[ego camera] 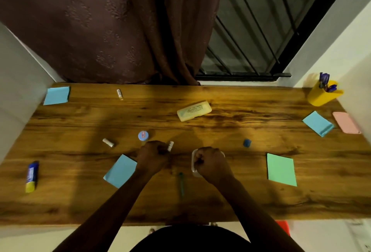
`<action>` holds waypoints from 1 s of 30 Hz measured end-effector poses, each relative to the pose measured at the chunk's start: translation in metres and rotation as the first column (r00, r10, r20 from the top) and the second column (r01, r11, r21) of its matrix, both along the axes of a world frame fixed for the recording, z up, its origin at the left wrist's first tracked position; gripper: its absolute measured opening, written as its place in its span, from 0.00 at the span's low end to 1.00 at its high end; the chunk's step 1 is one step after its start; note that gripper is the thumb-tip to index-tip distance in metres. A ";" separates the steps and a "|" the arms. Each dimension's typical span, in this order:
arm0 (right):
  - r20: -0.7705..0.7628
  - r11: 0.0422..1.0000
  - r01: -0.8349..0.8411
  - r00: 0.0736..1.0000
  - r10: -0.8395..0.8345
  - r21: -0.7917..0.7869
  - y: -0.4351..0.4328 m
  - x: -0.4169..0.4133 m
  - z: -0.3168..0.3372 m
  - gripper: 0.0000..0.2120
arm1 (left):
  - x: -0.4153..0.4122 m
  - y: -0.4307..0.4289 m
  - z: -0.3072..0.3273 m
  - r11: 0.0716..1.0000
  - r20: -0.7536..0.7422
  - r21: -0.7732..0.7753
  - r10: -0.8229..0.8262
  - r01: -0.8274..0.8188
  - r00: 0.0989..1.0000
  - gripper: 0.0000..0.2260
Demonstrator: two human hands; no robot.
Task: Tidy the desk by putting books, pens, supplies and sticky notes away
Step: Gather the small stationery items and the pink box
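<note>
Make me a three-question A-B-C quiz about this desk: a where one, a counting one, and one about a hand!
1. Where on the brown wooden desk is the yellow plastic pen cup? A far right corner; B far left corner; C middle.
2. How many light blue sticky-note pads lie there? A one; B three; C six.
3. What is the left hand doing? A lying flat; B pinching a small white stick; C waving.
Answers: A, it stands at the back right; B, one far left, one right, one by the left hand; B, curled fingers hold the stick.
</note>
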State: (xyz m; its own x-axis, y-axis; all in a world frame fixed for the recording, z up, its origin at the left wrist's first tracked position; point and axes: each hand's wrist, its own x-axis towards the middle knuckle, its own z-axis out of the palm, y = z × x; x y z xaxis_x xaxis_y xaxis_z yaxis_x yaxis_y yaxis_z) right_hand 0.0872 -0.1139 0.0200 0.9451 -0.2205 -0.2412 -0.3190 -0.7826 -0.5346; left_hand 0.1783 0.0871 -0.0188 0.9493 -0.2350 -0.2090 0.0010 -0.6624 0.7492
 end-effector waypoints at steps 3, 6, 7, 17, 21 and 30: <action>0.004 0.998 -0.044 0.999 0.044 0.047 -0.008 0.000 0.002 0.12 | -0.025 -0.006 0.020 0.978 -0.039 -0.205 0.033 -0.040 0.999 0.14; 0.034 0.994 -0.062 0.998 0.059 0.090 -0.020 0.002 0.010 0.07 | -0.041 -0.018 0.042 0.943 -0.112 -0.322 0.054 -0.087 0.992 0.14; 0.061 0.991 -0.046 0.997 0.038 0.126 -0.025 0.003 0.014 0.07 | -0.045 -0.023 0.048 0.932 -0.132 -0.348 0.056 -0.100 0.990 0.13; 0.048 0.836 0.163 0.975 -0.219 0.523 -0.030 -0.012 0.036 0.09 | -0.065 -0.058 0.070 0.908 -0.186 -0.418 -0.081 -0.005 0.979 0.11; 0.164 0.978 0.085 0.979 -0.117 0.193 -0.032 -0.015 0.025 0.07 | -0.057 -0.045 0.065 0.919 -0.187 -0.391 -0.028 -0.049 0.982 0.08; -0.015 0.998 0.066 0.998 -0.066 -0.017 -0.009 -0.007 -0.001 0.11 | -0.046 -0.005 0.056 0.921 -0.165 -0.363 0.087 -0.142 0.982 0.04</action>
State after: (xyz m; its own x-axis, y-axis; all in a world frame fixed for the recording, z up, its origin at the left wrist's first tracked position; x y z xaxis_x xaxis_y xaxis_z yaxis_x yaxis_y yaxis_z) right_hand 0.0807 -0.1233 0.0194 0.9246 -0.2861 -0.2516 -0.3783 -0.7682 -0.5165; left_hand 0.1325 0.0822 0.0372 0.9409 -0.2135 -0.2630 0.1854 -0.3251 0.9273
